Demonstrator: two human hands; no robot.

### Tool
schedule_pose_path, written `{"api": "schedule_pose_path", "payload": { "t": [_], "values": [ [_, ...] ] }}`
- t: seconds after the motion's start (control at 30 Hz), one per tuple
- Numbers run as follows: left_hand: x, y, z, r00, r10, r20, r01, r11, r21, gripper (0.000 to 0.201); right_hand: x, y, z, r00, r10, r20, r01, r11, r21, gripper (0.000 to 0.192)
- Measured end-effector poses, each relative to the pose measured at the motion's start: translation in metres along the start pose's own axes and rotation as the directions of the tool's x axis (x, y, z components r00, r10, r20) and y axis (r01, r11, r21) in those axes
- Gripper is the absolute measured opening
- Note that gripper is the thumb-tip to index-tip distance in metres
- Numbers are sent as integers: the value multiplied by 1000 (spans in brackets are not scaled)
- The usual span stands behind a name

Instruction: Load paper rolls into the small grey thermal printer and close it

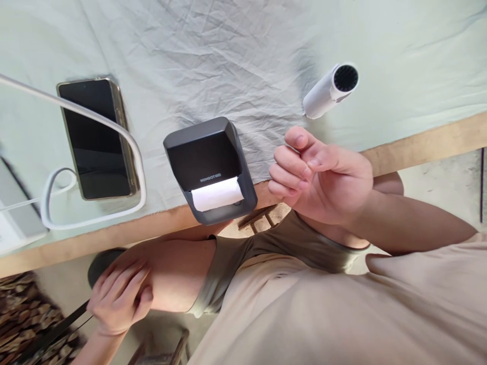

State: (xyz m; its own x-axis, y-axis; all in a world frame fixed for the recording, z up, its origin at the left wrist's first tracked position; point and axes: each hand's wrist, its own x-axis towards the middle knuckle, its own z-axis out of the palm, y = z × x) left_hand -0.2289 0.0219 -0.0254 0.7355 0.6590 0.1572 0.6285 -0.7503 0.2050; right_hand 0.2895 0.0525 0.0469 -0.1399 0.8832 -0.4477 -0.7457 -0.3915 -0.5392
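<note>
My right hand point(319, 175) hovers just off the table's front edge with its fingers curled into a loose fist, and nothing shows inside it. It is closest to a dark grey label printer point(211, 170) whose white paper point(216, 193) sticks out of the slot. My left hand point(114, 299) lies flat on my bare knee point(178, 274) below the table, fingers slightly apart and holding nothing. A black strap point(64, 324) runs beside that hand.
A pale green wrinkled cloth point(236, 56) covers the wooden table point(422, 144). On it lie a black phone point(97, 137), a looping white cable point(139, 167), a white cylinder with a dark grille end point(329, 91), and a grey-white device point(15, 223) at the left edge.
</note>
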Motion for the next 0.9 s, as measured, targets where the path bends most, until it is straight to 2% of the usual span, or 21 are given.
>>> {"api": "schedule_pose_path", "payload": {
  "t": [0.1,0.2,0.27,0.37,0.43,0.53,0.6,0.67,0.73,0.83,0.9],
  "values": [
    [-9,-1,2,980,-188,-60,184,981,-68,40,0,1,-1,1000,-13,-11,12,999,-29,33],
    [-11,3,2,916,-395,-78,384,915,-120,36,-2,2,-1,998,-42,53,44,999,-29,31],
    [-11,10,2,826,-553,-107,540,831,-132,30,-6,3,-2,991,-67,113,70,997,-22,28],
    [-13,20,6,649,-751,-127,737,661,-144,31,-13,2,-7,986,-86,143,99,991,-87,29],
    [-16,29,11,539,-833,-123,820,553,-147,38,-16,2,-13,984,-79,159,106,980,-170,33],
    [-18,49,20,436,-886,-159,871,460,-171,56,-15,6,-20,978,-113,178,161,944,-288,37],
    [-16,65,27,370,-910,-187,894,404,-194,63,-12,13,-22,968,-212,134,249,884,-397,39],
    [-14,77,32,308,-931,-197,910,349,-226,66,-10,21,-22,939,-330,99,333,793,-511,39],
    [-11,84,34,256,-945,-203,917,304,-257,67,-15,26,-23,895,-430,119,415,702,-580,39],
    [-9,80,30,211,-957,-199,915,265,-303,63,-39,20,-38,797,-578,175,540,553,-634,39],
    [-8,72,23,221,-961,-164,906,265,-331,54,-67,3,-60,741,-648,177,580,484,-655,37]
  ]
}}
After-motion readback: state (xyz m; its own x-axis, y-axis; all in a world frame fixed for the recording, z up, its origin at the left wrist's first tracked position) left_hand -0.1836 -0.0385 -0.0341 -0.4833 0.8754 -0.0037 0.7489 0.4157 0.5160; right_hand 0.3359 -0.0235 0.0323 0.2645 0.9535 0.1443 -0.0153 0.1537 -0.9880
